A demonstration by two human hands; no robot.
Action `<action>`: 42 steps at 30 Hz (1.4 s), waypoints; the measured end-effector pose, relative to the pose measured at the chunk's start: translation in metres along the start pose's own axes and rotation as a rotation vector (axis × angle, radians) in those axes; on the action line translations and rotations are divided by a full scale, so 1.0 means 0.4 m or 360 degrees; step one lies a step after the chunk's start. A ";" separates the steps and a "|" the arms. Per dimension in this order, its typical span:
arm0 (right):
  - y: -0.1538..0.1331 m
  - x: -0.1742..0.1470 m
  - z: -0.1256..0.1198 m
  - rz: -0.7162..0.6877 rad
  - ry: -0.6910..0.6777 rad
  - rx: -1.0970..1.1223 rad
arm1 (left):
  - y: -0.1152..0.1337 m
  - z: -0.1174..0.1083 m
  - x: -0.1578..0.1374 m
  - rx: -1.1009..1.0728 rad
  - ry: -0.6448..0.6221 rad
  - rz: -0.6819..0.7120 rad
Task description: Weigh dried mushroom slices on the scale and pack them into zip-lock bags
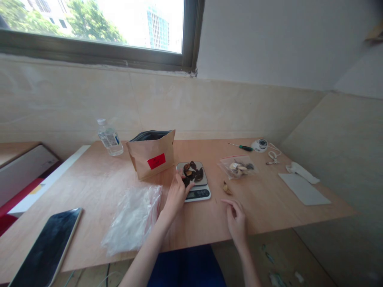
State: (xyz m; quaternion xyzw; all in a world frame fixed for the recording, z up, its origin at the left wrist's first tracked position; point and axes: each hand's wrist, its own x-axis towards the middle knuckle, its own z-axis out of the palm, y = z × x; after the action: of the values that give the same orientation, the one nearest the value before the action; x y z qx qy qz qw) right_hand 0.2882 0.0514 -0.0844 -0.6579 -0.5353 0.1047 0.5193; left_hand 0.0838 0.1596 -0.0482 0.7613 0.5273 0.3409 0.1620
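A small digital kitchen scale (pixel 204 193) stands near the middle of the table. Several dark brown dried pieces, which look like dried mushrooms (pixel 198 174), lie on its plate. My left hand (pixel 177 189) reaches over the scale's left side, its thumb and fingers closed around a dark dried mushroom (pixel 186 181) at the plate's edge. To the right of the scale, my right hand (pixel 236 218) is held low over the table with the index finger stretched out and the others loosely curled; nothing shows in it. Just beyond its fingertips lies a single tan-brown dried piece (pixel 227 188).
Behind my left hand stands an open brown paper pouch (pixel 152 157) with a red label. Flat clear zip bags (pixel 131 221), a tablet (pixel 48 247) and a bottle (pixel 110 137) are leftward. Rightward are a filled zip bag (pixel 239 166), screwdriver (pixel 245 148), white camera (pixel 259 145) and white card (pixel 304 189).
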 end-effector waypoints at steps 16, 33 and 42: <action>0.002 -0.004 0.003 -0.0006 0.0025 0.0011 | 0.023 -0.155 -0.121 -0.0307 0.0182 -0.0197; 0.005 -0.005 0.004 -0.0024 -0.0024 -0.0040 | -0.123 -0.198 -0.289 0.0163 0.0281 -0.0366; -0.125 -0.044 0.050 0.0011 -0.0233 0.0212 | -0.102 -0.211 -0.269 -0.0025 0.0141 -0.0512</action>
State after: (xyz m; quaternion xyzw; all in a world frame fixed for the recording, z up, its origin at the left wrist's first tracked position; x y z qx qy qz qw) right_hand 0.2375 0.0430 -0.0609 -0.6144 -0.5613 0.1897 0.5210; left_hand -0.0254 0.0679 -0.0502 0.6500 0.6463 0.3480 0.1969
